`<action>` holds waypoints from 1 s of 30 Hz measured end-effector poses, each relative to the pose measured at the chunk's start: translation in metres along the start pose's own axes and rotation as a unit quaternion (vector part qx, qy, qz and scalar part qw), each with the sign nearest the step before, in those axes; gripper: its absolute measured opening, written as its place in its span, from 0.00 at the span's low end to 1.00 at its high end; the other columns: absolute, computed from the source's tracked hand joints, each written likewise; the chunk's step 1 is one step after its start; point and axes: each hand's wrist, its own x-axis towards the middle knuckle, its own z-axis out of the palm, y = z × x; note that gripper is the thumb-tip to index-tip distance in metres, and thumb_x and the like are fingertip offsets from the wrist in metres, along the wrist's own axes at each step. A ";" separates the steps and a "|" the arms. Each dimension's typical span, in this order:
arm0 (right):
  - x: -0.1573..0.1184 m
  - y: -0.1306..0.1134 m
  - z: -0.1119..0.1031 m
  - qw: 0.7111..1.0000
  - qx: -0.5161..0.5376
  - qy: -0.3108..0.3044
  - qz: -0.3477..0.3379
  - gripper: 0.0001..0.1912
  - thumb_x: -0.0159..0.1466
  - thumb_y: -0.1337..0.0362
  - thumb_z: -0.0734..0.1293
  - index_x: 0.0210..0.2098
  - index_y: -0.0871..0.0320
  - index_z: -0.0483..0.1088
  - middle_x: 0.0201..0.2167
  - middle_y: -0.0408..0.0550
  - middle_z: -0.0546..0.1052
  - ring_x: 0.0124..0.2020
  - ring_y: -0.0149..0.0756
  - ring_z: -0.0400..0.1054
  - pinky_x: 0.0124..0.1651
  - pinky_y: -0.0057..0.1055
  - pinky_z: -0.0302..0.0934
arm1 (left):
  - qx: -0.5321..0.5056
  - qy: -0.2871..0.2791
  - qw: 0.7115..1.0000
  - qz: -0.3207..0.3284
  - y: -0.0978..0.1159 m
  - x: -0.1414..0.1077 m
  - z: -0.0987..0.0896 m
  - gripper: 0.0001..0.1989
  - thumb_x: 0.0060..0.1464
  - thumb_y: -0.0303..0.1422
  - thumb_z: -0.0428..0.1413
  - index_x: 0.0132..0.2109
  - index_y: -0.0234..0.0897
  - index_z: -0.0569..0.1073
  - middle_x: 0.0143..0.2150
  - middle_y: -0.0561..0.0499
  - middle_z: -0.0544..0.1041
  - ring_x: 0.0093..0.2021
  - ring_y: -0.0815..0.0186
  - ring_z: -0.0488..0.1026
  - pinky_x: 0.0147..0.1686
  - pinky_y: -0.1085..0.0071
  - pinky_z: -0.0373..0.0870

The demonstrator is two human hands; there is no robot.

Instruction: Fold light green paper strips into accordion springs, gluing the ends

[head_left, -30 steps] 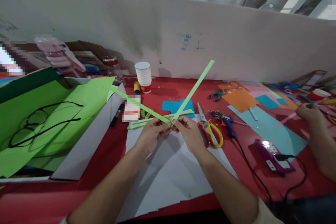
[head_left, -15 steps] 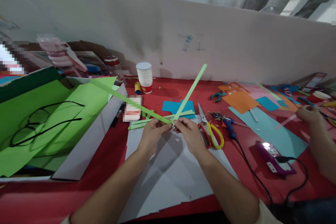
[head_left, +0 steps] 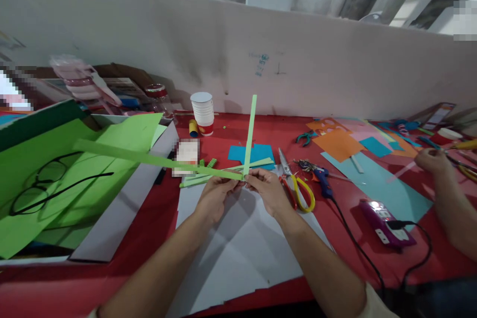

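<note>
Two light green paper strips meet at my fingertips. One strip [head_left: 149, 158] runs out to the left over the box, and the other [head_left: 251, 134] stands up almost vertically. My left hand [head_left: 217, 198] pinches the left-going strip close to the joint. With thumb and fingers together, my right hand [head_left: 267, 190] grips the base of the upright strip. Both hands are above white paper sheets [head_left: 238, 253]. Just behind them lie more green strips [head_left: 257, 163] and a blue paper piece [head_left: 263, 153]. Scissors [head_left: 303, 194] with yellow and red handles rest right of my right hand.
A box [head_left: 122, 208] holding green sheets and glasses [head_left: 48, 186] is at left. Behind stands a paper cup [head_left: 203, 114]. Rightward are a glue gun [head_left: 325, 184], a purple device [head_left: 387, 226] with a cable, coloured paper [head_left: 391, 191] and another person's hand [head_left: 434, 161].
The upright strip has swung left from a slant to nearly vertical. The other strip's free end has dropped and reaches farther left. Both hands stay pinched together at the joint.
</note>
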 end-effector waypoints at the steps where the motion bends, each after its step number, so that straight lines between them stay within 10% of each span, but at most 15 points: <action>1: 0.000 0.000 0.001 1.000 -0.006 0.002 -0.003 0.08 0.48 0.62 0.71 0.25 0.59 0.71 0.20 0.40 0.71 0.23 0.27 0.63 0.30 0.26 0.57 | -0.005 0.003 1.000 0.000 -0.001 0.001 -0.001 0.11 0.32 0.29 0.67 0.28 0.33 0.77 0.26 0.50 0.77 0.29 0.68 0.72 0.32 0.73 0.67; 15: -0.001 0.008 0.004 0.998 -0.038 -0.014 -0.052 0.08 0.47 0.60 0.72 0.25 0.57 0.75 0.19 0.42 0.73 0.22 0.30 0.62 0.28 0.29 0.57 | 0.049 0.013 0.998 0.022 -0.005 0.004 -0.004 0.13 0.31 0.30 0.67 0.27 0.33 0.73 0.22 0.56 0.71 0.22 0.74 0.65 0.26 0.76 0.60; 22: -0.008 0.006 0.006 0.993 -0.059 -0.050 -0.084 0.12 0.51 0.64 0.69 0.36 0.55 0.76 0.35 0.46 0.77 0.34 0.36 0.68 0.38 0.32 0.63 | 0.049 0.043 0.997 0.031 -0.001 0.002 -0.003 0.14 0.33 0.30 0.66 0.31 0.34 0.74 0.25 0.54 0.73 0.25 0.72 0.67 0.28 0.75 0.62; 30: -0.007 0.002 0.009 0.998 -0.028 -0.002 -0.059 0.05 0.51 0.64 0.68 0.26 0.58 0.74 0.23 0.43 0.75 0.26 0.32 0.66 0.32 0.30 0.61 | 0.027 0.002 1.000 -0.002 0.002 0.001 -0.002 0.07 0.39 0.29 0.63 0.29 0.32 0.75 0.25 0.51 0.74 0.26 0.71 0.69 0.28 0.75 0.64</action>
